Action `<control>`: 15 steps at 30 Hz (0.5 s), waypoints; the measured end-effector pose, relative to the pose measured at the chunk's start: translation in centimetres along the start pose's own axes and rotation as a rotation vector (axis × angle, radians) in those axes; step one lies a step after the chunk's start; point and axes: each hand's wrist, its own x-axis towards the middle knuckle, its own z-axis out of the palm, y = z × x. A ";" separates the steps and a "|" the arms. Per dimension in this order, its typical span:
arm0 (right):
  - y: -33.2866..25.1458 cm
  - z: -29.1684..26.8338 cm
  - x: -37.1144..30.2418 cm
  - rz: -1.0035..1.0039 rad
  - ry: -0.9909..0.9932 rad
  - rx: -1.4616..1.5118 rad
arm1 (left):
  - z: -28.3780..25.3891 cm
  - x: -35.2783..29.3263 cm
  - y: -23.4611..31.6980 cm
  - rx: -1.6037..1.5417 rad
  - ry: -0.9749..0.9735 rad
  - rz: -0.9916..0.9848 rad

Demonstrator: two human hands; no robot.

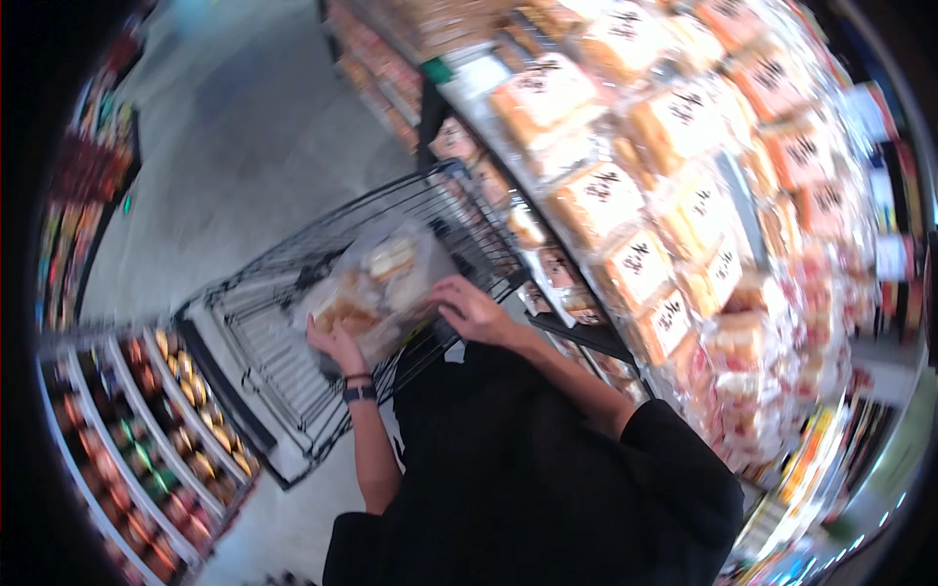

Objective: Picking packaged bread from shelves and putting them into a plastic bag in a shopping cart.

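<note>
A clear plastic bag (393,311) with what look like bread rolls or pastries in it is held over the shopping cart (249,337). One piece in the bag is golden brown, another paler. At the bag's near left side, my left hand (337,344) grips it with the fingers curled against the plastic; a dark band and a watch circle that wrist. My right hand (474,311) pinches the bag's right edge between thumb and fingers. The cart's wire basket shows under and around the bag, its floor partly hidden by it.
On the right, a sloping display (635,215) bears several wrapped bread packs with printed labels, close beside the cart. Shelves of jars (147,459) stand at the lower left. Another stocked shelf (93,195) lines the far left, across a grey floor (234,127).
</note>
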 end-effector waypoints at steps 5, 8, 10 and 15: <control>-3.5 -9.8 -4.4 0.039 0.124 0.014 | 4.9 -3.4 7.3 -0.382 -0.377 -0.028; -4.1 -17.5 -6.1 0.038 0.409 -0.073 | 8.0 -6.9 13.1 -0.473 -0.644 -0.012; -3.4 -21.3 -6.8 0.138 0.734 0.164 | 9.6 -9.6 15.7 -0.506 -0.762 -0.013; 1.2 -33.1 -6.3 0.228 1.207 -0.052 | 12.6 -15.9 19.3 -0.564 -0.887 0.000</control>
